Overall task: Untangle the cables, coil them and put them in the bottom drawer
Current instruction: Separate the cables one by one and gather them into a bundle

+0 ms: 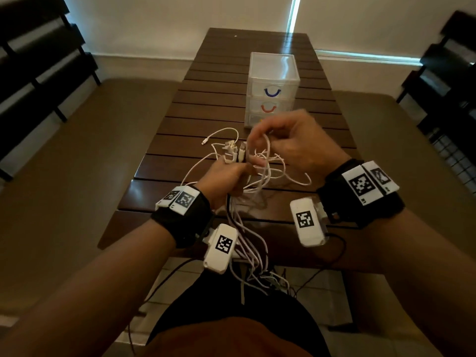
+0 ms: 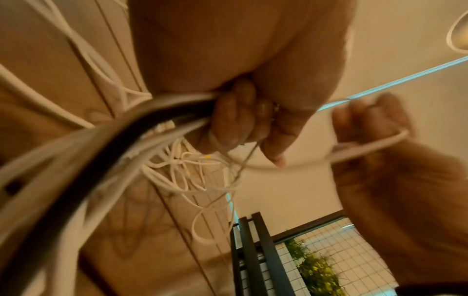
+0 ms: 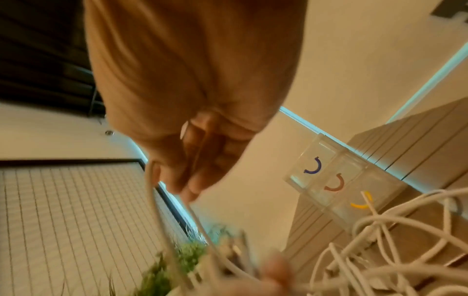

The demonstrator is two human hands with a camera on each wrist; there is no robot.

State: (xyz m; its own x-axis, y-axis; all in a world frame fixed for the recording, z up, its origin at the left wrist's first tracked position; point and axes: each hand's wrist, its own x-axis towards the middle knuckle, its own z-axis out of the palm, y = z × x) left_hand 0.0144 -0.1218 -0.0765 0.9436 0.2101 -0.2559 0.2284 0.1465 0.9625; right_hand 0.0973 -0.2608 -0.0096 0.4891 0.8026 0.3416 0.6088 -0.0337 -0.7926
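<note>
While left hand (image 1: 223,176) grips cables (image 1: 260,163), right hand (image 1: 288,140) pinches strand.

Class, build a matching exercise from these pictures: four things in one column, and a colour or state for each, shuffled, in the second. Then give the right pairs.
Column 1
1. top drawer handle
2. middle drawer handle
3. bottom drawer handle
4. left hand

Column 2
A. yellow
B. grips a bundle of cables, plugs pointing up
C. blue
D. red

Pairs: 1-C, 2-D, 3-A, 4-B
</note>
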